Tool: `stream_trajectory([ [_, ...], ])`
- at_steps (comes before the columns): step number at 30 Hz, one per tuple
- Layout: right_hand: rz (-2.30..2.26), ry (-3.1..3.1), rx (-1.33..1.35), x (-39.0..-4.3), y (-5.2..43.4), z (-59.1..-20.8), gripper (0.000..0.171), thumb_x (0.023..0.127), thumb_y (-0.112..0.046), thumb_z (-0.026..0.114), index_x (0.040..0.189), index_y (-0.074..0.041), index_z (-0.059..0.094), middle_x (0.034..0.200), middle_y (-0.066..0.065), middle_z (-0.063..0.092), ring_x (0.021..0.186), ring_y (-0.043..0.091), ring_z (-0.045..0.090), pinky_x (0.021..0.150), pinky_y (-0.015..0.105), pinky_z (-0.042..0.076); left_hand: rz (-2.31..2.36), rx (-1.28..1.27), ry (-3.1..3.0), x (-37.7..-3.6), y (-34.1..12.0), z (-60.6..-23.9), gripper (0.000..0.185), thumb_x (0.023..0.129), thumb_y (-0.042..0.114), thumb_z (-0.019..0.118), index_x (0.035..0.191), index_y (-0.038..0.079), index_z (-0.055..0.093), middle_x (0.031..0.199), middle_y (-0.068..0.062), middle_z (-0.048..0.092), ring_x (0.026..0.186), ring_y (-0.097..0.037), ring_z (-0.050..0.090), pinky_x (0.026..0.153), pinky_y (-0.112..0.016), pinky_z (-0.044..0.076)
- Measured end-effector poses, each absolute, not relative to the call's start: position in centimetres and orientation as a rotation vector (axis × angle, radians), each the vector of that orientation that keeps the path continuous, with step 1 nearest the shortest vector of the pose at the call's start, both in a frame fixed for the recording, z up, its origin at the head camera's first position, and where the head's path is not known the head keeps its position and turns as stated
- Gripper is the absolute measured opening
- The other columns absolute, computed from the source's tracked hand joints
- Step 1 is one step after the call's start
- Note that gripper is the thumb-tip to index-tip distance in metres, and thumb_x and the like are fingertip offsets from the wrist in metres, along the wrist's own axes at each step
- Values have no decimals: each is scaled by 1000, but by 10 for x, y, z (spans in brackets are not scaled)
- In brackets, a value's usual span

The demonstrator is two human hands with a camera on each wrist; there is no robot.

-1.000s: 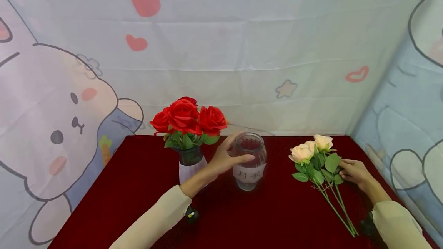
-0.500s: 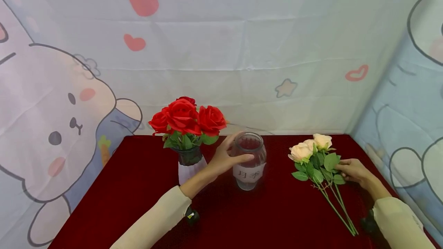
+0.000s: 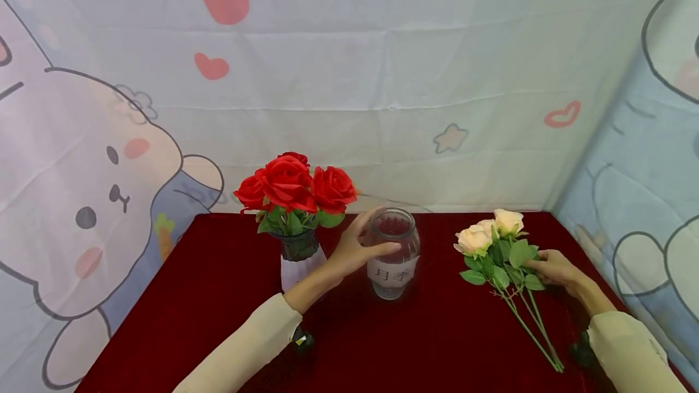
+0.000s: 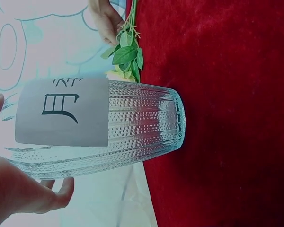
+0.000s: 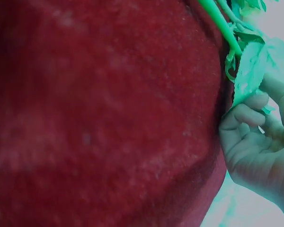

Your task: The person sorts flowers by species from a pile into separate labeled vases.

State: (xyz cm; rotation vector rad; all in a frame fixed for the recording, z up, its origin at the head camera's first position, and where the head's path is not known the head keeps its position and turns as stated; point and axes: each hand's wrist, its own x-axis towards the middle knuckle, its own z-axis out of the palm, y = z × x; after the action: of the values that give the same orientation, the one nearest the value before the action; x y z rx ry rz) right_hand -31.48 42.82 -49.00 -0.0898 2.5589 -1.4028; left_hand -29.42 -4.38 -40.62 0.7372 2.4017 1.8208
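My left hand point(image 3: 357, 250) grips a clear textured glass vase point(image 3: 394, 236) with a white paper label, standing upright at the table's middle. The left wrist view shows that vase point(image 4: 142, 127) up close, with my left hand point(image 4: 19, 191) curled round it. Several cream roses point(image 3: 491, 241) with green leaves and long stems lie on the red cloth at the right. My right hand point(image 3: 554, 268) is at their leaves, its curled fingers point(image 5: 248, 116) pinching a leaf point(image 5: 251, 71) beside the green stem point(image 5: 220, 23).
A second vase point(image 3: 300, 256) holding red roses point(image 3: 292, 187) stands just left of my left hand. The red cloth table point(image 3: 207, 296) is walled by cartoon-print fabric point(image 3: 382, 77) at the back and on both sides.
My right hand has slid slightly left into the leaves of the cream roses. My left hand and the glass vase have stayed in place.
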Motion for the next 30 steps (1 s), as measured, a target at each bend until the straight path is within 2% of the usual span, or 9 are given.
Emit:
stream_trajectory([
  [4,-1384,2615,-84,-313,429,-481,31,105,-17,53,75,-15,43,58,-8,42,52,4,36,56,24,38,1823,729,2405,-293,-44,-406,81,86,36,81,156,28,41,154,-1,45,142,-25,43,112,-53,42],
  [7,-1382,2668,-73,-312,429,-469,30,106,-24,55,78,-13,48,62,-7,48,55,4,42,58,26,42,1826,728,2410,-292,-44,-406,81,85,36,82,155,29,42,155,-1,45,141,-26,43,112,-52,42],
  [13,-1413,2747,-24,-307,431,-443,46,104,-37,60,74,-14,33,60,-7,44,55,7,40,63,26,41,1824,732,2414,-293,-44,-407,82,85,38,82,156,28,42,156,-1,44,140,-26,44,111,-53,43],
  [15,-1420,2759,-12,-304,433,-435,47,105,-37,58,72,-14,33,59,-8,45,56,8,41,65,26,41,1824,741,2415,-293,-44,-407,81,85,39,82,155,29,42,156,-2,44,139,-26,44,111,-53,43],
  [18,-1506,2727,17,-301,437,-425,41,106,-37,56,73,-16,42,61,-9,50,58,7,46,66,25,45,1830,763,2415,-294,-44,-407,81,85,39,81,155,28,42,155,-3,44,140,-26,44,112,-52,42],
  [22,-1749,2608,81,-297,445,-417,28,106,-33,56,85,-15,53,70,-11,55,62,5,53,64,22,52,1838,782,2404,-296,-43,-408,83,86,37,81,157,22,41,156,-4,43,143,-26,42,113,-52,41],
  [26,-2050,2381,171,-292,449,-416,32,104,-29,60,82,-13,42,85,-6,49,64,4,56,61,21,52,1838,769,2407,-296,-43,-408,82,86,37,82,156,24,41,156,-3,43,143,-26,42,113,-52,41],
  [30,-2318,2102,226,-288,448,-421,35,102,-25,64,76,-14,43,82,-4,54,62,6,56,58,23,50,1835,755,2414,-296,-42,-409,81,86,38,81,155,27,42,156,-2,44,142,-25,43,113,-51,41],
])
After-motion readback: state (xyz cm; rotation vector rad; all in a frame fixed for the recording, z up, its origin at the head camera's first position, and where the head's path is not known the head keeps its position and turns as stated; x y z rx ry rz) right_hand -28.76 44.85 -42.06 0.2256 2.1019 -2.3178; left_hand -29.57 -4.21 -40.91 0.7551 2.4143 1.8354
